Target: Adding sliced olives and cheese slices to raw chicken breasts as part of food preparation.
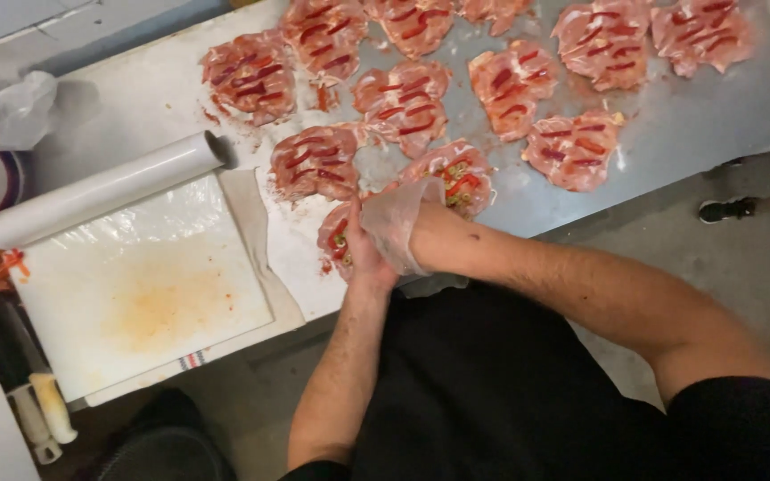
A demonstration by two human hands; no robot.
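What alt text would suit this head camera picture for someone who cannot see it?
Two hands, the left hand bare and the right hand in a clear plastic glove, meet over a raw meat slice at a steel counter's edge. More slices topped with red strips cover it, beside a stained white cutting board.

A: Where is free room on the bench [724, 107]?

B: Along the near right edge, below the meat slices [572, 150], bare metal lies open. A narrow lane also runs between the slices' rows.

A: Obstacles?

B: On the left, the white cutting board [135, 294] and the film roll [100, 189] lying across its far edge. Both hands [376, 236] crowd the nearest slice [336, 236] at the front edge.
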